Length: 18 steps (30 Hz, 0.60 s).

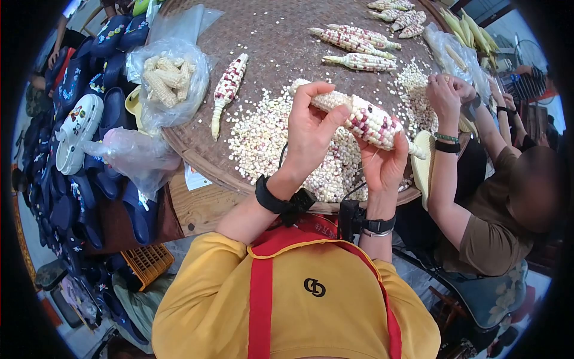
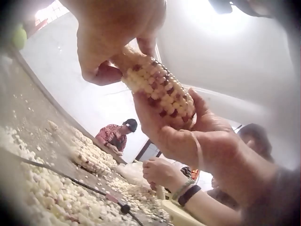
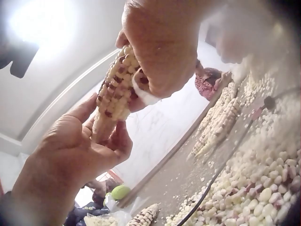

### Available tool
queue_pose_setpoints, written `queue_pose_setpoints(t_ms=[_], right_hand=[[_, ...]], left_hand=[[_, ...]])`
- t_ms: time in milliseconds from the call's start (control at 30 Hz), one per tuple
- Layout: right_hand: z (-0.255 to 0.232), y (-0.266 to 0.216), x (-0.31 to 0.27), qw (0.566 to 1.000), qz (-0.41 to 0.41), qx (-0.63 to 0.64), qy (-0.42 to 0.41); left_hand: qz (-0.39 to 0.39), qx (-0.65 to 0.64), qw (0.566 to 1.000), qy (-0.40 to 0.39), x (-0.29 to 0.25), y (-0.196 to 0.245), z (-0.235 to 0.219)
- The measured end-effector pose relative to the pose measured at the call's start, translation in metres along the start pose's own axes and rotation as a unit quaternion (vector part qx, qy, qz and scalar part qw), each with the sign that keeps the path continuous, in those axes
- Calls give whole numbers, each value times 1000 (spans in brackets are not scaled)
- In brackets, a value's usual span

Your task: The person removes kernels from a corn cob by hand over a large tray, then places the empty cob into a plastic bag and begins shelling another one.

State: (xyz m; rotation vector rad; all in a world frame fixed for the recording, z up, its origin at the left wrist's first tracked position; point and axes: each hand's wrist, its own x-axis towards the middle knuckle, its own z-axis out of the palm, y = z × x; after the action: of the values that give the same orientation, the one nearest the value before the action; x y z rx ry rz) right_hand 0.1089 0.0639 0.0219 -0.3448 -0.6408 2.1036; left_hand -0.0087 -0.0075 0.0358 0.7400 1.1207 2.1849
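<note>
An ear of corn [image 1: 372, 124] with white and dark red kernels is held between both hands over the round woven tray [image 1: 263, 36]. The left hand [image 1: 312, 128] grips its left end, where the cob is stripped of kernels, thumb along the near side. Kernels still cover the right part, and there the right hand [image 1: 384, 164] holds the ear from below near its tip. In the right wrist view, fingers of both hands wrap the corn [image 3: 114, 87]. Below the hands spreads a pile of loose kernels [image 1: 263, 134].
Another ear [image 1: 229, 87] lies left on the tray, with several more ears [image 1: 359, 45] at the back. A plastic bag of bare cobs [image 1: 167, 81] sits at the left edge, near many dark blue clogs [image 1: 66, 119]. At the right, another person's hands [image 1: 448, 96] work close by.
</note>
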Motion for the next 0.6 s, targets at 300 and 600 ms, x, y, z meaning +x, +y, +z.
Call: queue_pose_setpoints(t_ms=[300,600], right_hand=[[-3,0,1,999,12,32,15],[-8,-1,0,1000,7,24,6]], left_hand=[[10,-12,1000,-6,-1,1,-1],[-15,-32,999,-9,-2,4,-1]])
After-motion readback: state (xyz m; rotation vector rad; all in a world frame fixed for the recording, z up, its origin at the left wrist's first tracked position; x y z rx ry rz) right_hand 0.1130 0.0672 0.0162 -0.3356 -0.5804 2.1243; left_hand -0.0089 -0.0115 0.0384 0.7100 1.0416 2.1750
